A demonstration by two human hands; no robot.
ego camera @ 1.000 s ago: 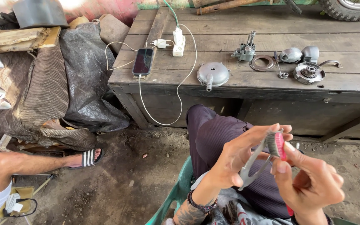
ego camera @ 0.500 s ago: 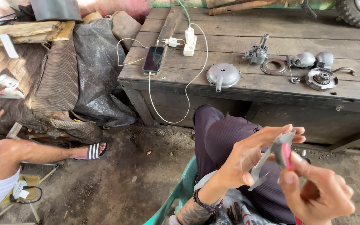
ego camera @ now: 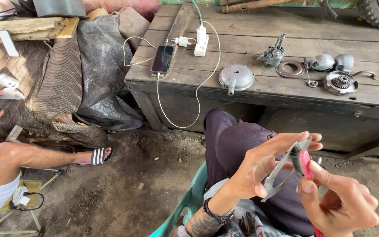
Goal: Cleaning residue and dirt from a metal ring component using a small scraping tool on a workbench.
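Bracket (grey, curved metal) pinched in left hand fingertips, above lap, well clear of counter. Right hand closed on red brush, bristles touching bracket. Step: scrubbing, seemingly. Next: steady strokes, firm pinch.

Curved grey metal part and red-handled brush, held over the lap.
The flat, forked metal piece slants from lower left to upper right, pinched in the left hand; the brush's dark bristles touch its upper end, the right hand gripping the handle.
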